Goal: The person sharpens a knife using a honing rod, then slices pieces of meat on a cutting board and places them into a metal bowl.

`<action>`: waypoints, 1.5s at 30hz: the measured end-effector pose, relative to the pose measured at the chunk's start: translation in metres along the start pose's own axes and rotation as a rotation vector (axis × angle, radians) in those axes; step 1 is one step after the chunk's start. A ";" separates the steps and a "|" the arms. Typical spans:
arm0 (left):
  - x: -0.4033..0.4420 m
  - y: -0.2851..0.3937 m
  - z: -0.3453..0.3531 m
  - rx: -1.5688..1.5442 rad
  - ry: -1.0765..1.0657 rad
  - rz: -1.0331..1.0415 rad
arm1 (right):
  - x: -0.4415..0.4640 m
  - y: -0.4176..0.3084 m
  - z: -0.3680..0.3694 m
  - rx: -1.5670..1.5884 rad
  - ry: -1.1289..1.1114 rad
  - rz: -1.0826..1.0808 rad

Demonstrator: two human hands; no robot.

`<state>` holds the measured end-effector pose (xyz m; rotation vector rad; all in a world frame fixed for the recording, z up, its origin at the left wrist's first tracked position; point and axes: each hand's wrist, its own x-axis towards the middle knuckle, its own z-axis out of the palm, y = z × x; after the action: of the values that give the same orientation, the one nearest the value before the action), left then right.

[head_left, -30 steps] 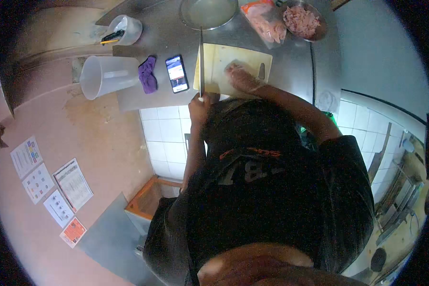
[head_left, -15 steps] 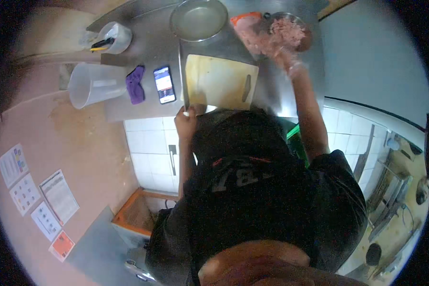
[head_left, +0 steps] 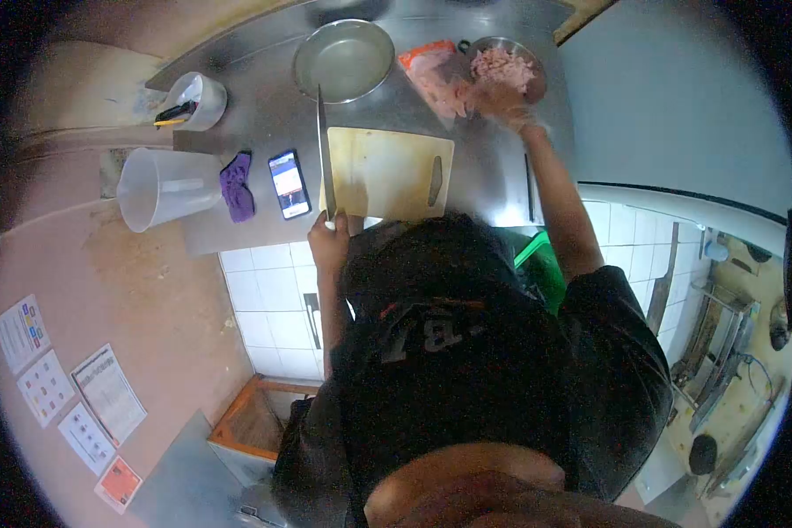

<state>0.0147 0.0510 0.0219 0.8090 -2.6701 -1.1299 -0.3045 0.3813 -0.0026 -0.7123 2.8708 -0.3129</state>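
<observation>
At seven to eight o'clock from the cutting board, the left hand has its grip clamped on the pale handle of a knife. The long, narrow steel blade points to twelve, its tip overlapping the rim of a round metal basin at eleven; whether they touch, I cannot tell. The board is a cream rectangle with rounded corners, brownish smudges and a slotted handhold toward three, and it lies near the front edge of the smooth steel tabletop.

At one to two o'clock, the right hand meets the lower end of a clear, orange-topped bag of pink meat, just beside a round metal bowl. Blur hides whether its fingers are apart or together. The bowl's chopped meat looks pale pink, moist and lumpy.

A strip of bare steel separates board from basin, and a broader one runs on toward three. Toward nine lie a lit phone, a crumpled purple cloth and a translucent plastic jug on its side.
</observation>
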 end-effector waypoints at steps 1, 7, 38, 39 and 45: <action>-0.001 0.004 -0.002 -0.051 -0.014 0.018 | -0.001 -0.018 0.010 0.073 -0.138 0.017; -0.004 0.004 -0.007 -0.009 -0.101 0.000 | 0.020 -0.023 0.123 0.064 0.350 -0.182; 0.029 0.133 -0.023 -0.509 -0.104 0.238 | -0.104 -0.210 -0.069 1.463 -0.242 -0.204; 0.029 0.132 -0.023 -0.435 -0.069 0.266 | -0.104 -0.210 -0.067 1.510 -0.203 -0.223; 0.016 0.122 -0.028 -0.725 -0.143 -0.048 | -0.101 -0.185 -0.053 1.434 -0.296 -0.113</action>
<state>-0.0421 0.0950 0.1254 0.6593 -2.0592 -2.0367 -0.1462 0.2777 0.1048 -0.4845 1.6160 -1.7657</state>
